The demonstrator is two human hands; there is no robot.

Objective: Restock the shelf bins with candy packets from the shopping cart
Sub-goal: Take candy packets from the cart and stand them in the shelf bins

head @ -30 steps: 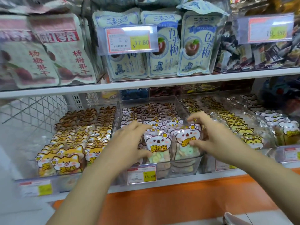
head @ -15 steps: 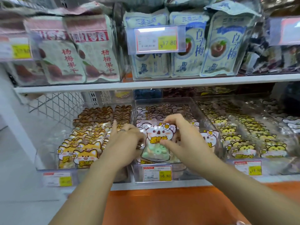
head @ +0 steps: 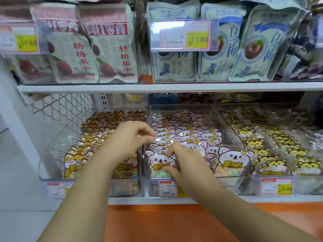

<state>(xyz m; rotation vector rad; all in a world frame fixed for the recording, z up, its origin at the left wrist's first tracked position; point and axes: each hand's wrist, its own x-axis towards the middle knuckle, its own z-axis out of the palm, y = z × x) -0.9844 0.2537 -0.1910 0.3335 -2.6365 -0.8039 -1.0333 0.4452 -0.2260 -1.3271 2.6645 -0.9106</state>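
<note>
Head view: koala packet (head: 160,162), aloft half a second ago, now stands at the middle bin's (head: 227,130) seven o'clock, nearly stocked. Right hand (head: 187,161) pinches it; left hand (head: 127,138) curled at ten o'clock, grip unclear.

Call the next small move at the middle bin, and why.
Probably press the front koala packet down into its column: the right hand pinches it at the front of the middle bin, while the left hand rests on the row behind.

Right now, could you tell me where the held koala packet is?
In the head view, the koala packet stands front left in the middle bin, pinched by the right hand.
</note>
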